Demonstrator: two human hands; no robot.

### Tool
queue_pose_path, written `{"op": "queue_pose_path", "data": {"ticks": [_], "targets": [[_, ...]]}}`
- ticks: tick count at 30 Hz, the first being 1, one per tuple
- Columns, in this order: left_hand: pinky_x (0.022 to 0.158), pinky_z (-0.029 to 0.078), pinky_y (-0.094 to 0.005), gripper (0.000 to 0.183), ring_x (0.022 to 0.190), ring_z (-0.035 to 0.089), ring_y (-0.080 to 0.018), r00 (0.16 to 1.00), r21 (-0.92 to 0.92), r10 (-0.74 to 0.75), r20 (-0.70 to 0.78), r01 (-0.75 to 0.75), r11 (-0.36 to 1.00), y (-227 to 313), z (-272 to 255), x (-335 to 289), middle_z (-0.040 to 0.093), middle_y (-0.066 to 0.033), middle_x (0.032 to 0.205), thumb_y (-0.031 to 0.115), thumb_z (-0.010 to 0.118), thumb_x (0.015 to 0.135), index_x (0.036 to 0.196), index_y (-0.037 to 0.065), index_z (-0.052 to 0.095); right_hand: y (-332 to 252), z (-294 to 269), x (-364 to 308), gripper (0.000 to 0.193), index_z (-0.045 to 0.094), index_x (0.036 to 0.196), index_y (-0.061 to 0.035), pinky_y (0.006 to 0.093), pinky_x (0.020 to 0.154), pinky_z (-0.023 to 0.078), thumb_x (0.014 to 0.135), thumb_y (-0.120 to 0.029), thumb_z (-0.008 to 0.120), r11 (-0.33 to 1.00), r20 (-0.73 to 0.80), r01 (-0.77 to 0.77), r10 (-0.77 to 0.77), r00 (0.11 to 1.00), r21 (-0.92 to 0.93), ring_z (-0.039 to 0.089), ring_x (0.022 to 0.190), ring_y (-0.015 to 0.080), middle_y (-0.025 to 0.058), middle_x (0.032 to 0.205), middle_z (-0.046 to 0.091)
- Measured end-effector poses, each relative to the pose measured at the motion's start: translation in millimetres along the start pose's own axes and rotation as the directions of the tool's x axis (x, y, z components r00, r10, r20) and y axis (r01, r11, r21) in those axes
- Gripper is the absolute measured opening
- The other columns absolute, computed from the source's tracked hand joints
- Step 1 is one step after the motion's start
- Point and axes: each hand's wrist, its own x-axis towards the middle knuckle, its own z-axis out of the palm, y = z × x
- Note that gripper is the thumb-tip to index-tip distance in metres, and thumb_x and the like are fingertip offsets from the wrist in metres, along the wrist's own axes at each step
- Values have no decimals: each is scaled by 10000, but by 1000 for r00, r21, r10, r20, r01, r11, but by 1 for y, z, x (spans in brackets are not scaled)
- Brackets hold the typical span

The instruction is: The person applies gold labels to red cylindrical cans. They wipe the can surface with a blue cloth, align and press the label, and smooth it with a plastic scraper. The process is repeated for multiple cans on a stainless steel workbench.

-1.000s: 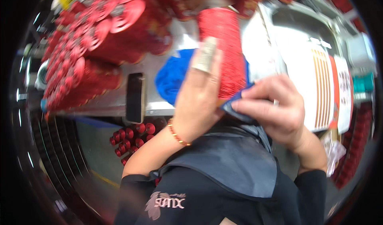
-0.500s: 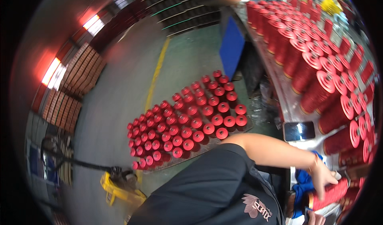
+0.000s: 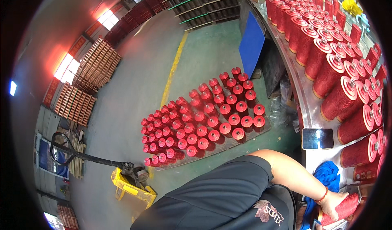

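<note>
My left hand (image 3: 334,204) lies around a red, patterned cylindrical bottle (image 3: 347,207) at the lower right, its fingers bent over the bottle's side. The bottle is tilted on its side above the table's near end. Of my right hand (image 3: 319,226) only a small, dark part shows by the bottle's lower end, so its fingers cannot be made out. A crumpled blue cloth (image 3: 328,176) lies beside my left wrist. Next to the cloth, a dark-screened phone (image 3: 317,139) lies flat on the metal table (image 3: 307,107).
Rows of red bottles (image 3: 335,64) fill the table's far side. More red bottles (image 3: 213,135) stand on a low pallet on the floor to the left. A yellow pallet truck (image 3: 132,188), a blue board (image 3: 252,42) and stacked crates (image 3: 98,64) are around.
The view has shifted, so the surroundings sit further right in the picture. My left hand stays on the red bottle. My right hand's fingers, visible earlier, are now mostly out of sight.
</note>
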Motion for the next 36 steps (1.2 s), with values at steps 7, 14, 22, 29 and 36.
{"op": "queue_pose_path", "data": {"ticks": [7, 14, 22, 29, 36], "targets": [[1012, 531, -541, 1078, 1242, 567, -561, 958, 729, 161, -239, 68, 682, 5, 60, 22, 376, -532, 1406, 584, 591, 840, 1472, -228, 272, 34, 18, -23, 319, 714, 1232, -90, 427, 924, 538, 931, -193, 735, 997, -38, 39, -41, 998, -59, 672, 1063, 356, 173, 1185, 711], [1016, 518, -567, 1045, 1269, 548, -553, 991, 409, 96, -95, -49, 911, 6, 10, 5, 389, -498, 1423, 543, 614, 831, 1488, -198, 278, 35, 13, -16, 314, 728, 1184, -69, 403, 911, 563, 906, -213, 746, 999, -40, 19, -21, 999, -50, 676, 1043, 365, 180, 1167, 707], [1021, 504, -596, 1013, 1300, 525, -544, 943, 922, 273, -190, 76, 380, 63, 41, -4, 404, -460, 1442, 495, 639, 821, 1506, -162, 286, 20, 8, -1, 309, 730, 1151, -63, 410, 880, 559, 855, -150, 731, 999, -26, -26, 25, 999, -44, 665, 1006, 357, 167, 1110, 696], [1165, 342, -615, 1327, 1516, 286, -480, 983, 445, 181, 34, -177, 878, 2, 25, 11, 174, -434, 1599, 557, 786, 720, 1591, -65, 1, 4, 6, 6, 315, 732, 1123, -58, 416, 852, 556, 810, -95, 717, 999, -29, -36, 35, 999, -39, 656, 974, 349, 155, 1061, 686], [1262, 222, -455, 1570, 1517, 192, -543, 995, 43, -49, 90, 45, 998, 21, 0, -1, 26, -486, 1595, 602, 902, 643, 1530, -185, -127, -18, 3, -2, 331, 734, 1094, -53, 421, 825, 553, 766, -39, 704, 988, -90, -145, 141, 986, -46, 647, 941, 342, 143, 1012, 676]]}}
